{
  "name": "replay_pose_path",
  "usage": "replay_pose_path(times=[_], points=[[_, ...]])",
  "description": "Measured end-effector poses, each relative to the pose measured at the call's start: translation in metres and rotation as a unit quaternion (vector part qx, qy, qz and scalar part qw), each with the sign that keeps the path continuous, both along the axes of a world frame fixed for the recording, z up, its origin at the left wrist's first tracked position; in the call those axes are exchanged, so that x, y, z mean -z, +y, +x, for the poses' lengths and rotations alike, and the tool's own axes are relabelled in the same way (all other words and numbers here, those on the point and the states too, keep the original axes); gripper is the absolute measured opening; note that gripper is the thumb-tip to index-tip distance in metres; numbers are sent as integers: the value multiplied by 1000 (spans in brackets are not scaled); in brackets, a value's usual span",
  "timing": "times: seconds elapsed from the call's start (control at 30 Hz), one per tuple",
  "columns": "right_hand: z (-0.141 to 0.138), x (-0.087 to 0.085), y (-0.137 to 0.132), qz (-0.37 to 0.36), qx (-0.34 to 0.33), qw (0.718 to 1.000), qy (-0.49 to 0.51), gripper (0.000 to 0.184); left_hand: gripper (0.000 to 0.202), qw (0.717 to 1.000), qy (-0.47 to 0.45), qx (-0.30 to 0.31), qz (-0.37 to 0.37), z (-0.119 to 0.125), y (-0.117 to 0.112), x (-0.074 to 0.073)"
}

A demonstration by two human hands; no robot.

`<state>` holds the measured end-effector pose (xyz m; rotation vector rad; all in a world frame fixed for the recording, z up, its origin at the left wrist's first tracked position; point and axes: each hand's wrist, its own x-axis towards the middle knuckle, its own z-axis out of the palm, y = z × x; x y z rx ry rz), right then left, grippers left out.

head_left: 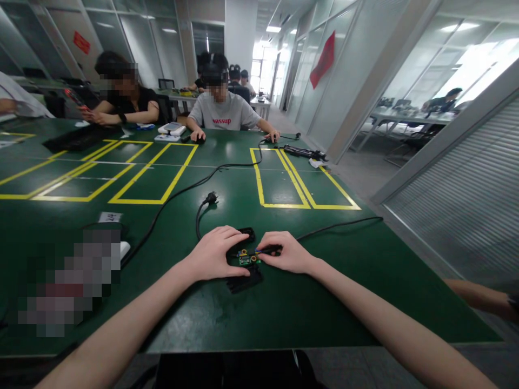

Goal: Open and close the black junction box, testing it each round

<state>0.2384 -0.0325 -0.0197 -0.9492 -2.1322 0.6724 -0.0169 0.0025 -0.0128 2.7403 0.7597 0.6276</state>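
Note:
A small green circuit board (245, 260) with copper-coloured coils lies on the green table in front of me. Around it are two black plastic casing pieces: an upper one (250, 234) and a lower one (248, 281). My left hand (214, 252) curves around the board's left side, fingertips at the upper piece and thumb on the lower one. My right hand (287, 253) is closed in a pinch on a black cable (271, 249) at the board's right end, where thin coloured wires show. Part of the cable is hidden by the fingers.
A black power plug (211, 198) lies beyond my left hand. A long black cord (221, 168) crosses the green table (344, 281), which has yellow tape rectangles. Left is a blurred-out item (73, 283). Another person (227, 111) sits opposite; a forearm (478, 297) shows at right.

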Motion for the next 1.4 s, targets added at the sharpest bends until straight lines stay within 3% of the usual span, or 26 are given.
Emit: replay_pose_path(times=[0.13, 0.23, 0.5, 0.63, 0.93, 1.1, 1.4], points=[[-8, 1, -4, -5, 0, 1000, -5, 8, 53, 1000, 0, 30, 11, 1, 2, -2], [-13, 4, -6, -14, 14, 1000, -19, 20, 38, 999, -2, 43, 6, 2, 3, -1], [-22, 9, -10, 7, 93, 995, -24, 22, 19, 997, -69, 24, 20, -3, 6, -9], [-25, 6, -13, 4, 118, 993, -10, 27, 10, 999, -43, 15, -9, -11, 8, -13], [-17, 11, -7, 53, 78, 995, -19, 18, 8, 999, -7, -10, -39, -16, 10, -10], [-13, 12, -5, 119, 59, 990, -53, 14, 16, 1000, -16, 6, -21, -16, 10, -9], [-14, 14, -5, 173, 69, 979, -88, 9, 24, 998, 36, 29, 34, -18, 12, -7]])
